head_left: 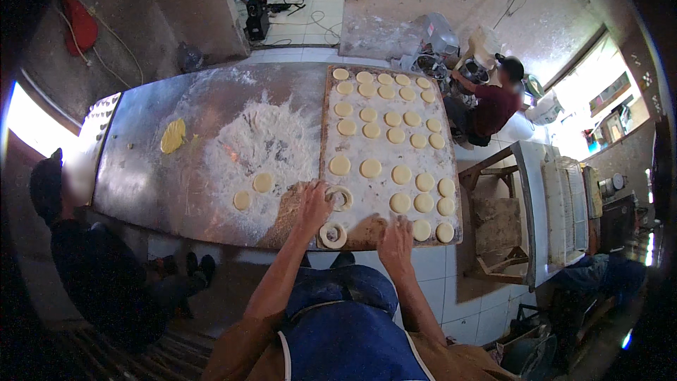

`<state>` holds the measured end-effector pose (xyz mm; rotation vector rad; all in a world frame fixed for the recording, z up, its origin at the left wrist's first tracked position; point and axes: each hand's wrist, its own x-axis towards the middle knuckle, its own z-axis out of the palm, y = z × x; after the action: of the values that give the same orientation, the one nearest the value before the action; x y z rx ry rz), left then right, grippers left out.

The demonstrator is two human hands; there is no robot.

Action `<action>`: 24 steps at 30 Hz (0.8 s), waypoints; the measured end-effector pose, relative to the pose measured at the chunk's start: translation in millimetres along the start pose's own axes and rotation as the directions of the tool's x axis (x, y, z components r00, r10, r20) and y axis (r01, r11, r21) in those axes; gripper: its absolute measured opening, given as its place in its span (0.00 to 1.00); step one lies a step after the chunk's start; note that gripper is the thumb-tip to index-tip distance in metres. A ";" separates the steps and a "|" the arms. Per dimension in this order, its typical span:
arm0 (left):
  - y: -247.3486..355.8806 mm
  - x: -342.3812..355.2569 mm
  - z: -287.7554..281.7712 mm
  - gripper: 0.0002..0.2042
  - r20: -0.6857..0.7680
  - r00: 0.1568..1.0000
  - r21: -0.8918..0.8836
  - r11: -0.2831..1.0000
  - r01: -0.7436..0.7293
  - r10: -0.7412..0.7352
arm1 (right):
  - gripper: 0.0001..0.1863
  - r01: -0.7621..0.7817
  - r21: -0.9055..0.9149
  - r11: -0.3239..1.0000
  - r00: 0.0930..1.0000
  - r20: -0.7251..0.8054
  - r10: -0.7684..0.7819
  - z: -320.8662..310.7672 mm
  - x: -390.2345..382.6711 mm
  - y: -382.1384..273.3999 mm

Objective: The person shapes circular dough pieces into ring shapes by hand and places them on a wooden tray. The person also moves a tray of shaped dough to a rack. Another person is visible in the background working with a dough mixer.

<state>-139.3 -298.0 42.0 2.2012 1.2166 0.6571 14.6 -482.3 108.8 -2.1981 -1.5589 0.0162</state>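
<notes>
Two smooth dough rings (341,236) lie near left hand (315,204), right hand (396,238) farther off, both grips unclear

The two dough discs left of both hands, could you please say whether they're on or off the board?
Off: both dough discs lie on the floured table, left of the board.

From your head, one wide fisheye view looks down over your blue, white-edged cloth apron (345,342), close above the near edge of the long grey tabletop (151,180), facing past its far edge toward the stained plaster wall (402,0).
</notes>
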 end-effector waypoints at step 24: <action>-76.0 -30.5 -140.7 0.09 -0.251 0.949 -0.429 0.901 0.067 -0.190 | 0.14 0.158 0.232 0.960 0.943 0.254 -0.217 132.4 175.5 -152.4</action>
<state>-289.7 -259.7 91.2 1.6940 1.2144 1.0988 -92.3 -238.1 86.4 -1.9381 -1.8216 0.4272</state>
